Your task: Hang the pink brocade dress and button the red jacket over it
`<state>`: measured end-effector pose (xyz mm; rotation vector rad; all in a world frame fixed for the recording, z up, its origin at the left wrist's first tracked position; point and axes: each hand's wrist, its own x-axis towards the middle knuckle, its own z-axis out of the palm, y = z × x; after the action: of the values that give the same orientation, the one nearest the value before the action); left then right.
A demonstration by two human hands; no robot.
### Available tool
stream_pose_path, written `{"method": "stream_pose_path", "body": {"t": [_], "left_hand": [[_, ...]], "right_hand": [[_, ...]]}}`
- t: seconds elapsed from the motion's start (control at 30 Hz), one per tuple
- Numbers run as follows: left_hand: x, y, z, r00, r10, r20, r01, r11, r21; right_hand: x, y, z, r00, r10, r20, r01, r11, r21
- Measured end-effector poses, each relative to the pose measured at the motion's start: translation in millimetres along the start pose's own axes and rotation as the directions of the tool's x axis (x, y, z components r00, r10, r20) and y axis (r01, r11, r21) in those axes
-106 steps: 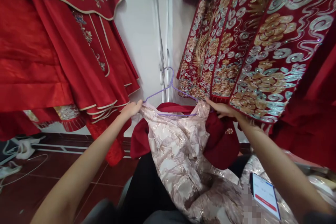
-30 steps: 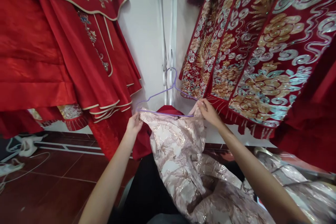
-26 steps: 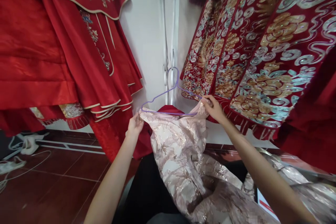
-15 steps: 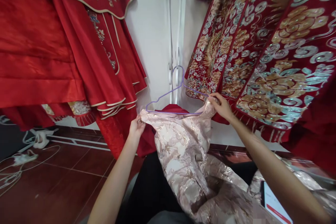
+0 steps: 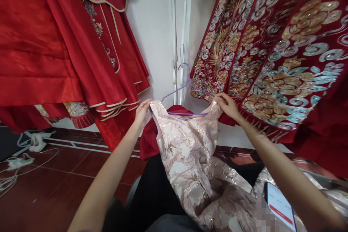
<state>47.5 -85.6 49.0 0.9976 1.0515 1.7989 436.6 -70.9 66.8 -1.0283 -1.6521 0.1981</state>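
Note:
A pale pink brocade dress [image 5: 187, 152] with a metallic floral pattern hangs on a purple hanger [image 5: 176, 90], both its shoulder straps over the hanger's arms. My left hand [image 5: 143, 111] pinches the left strap at its outer edge. At the other strap, my right hand [image 5: 227, 106] grips the cloth by the hanger's right end. The hanger's hook points up in front of a white upright pole [image 5: 178, 43]; whether it touches the pole I cannot tell. The dress's lower part spreads over my lap, to the right.
Red gowns [image 5: 70, 50] hang at the left, and an embroidered red garment [image 5: 266, 54] at the right. A lit phone [image 5: 280, 203] lies on the fabric by my right forearm. White cables and a power strip [image 5: 20, 162] lie on the tiled floor.
The left strap now sits over the hanger's left end, which stood bare above it before. My left hand has risen slightly, and the view has shifted a little.

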Motion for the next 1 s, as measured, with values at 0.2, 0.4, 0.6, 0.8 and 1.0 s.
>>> {"method": "stream_pose_path", "body": {"t": [0.2, 0.4, 0.6, 0.8, 1.0], "left_hand": [[3, -9, -21, 0.996, -0.076, 0.041, 0.069, 0.988, 0.141], [16, -6, -3, 0.975, -0.074, 0.208, 0.054, 0.994, 0.098], [22, 33, 32, 0.913, 0.005, 0.407, -0.181, 0.900, 0.396], [25, 31, 16, 0.963, 0.126, 0.237, -0.229, 0.845, 0.483], [-13, -23, 26, 0.972, -0.229, 0.050, 0.226, 0.972, 0.056]], "right_hand": [[4, 1, 0, 0.999, 0.004, 0.033, -0.004, 1.000, 0.026], [6, 3, 5, 0.999, 0.021, 0.046, -0.023, 0.998, 0.056], [5, 2, -4, 0.996, 0.043, 0.074, -0.052, 0.991, 0.121], [-18, 10, -17, 0.927, 0.290, 0.237, -0.368, 0.827, 0.424], [-61, 17, 31, 0.900, 0.386, 0.205, -0.416, 0.614, 0.671]]}}
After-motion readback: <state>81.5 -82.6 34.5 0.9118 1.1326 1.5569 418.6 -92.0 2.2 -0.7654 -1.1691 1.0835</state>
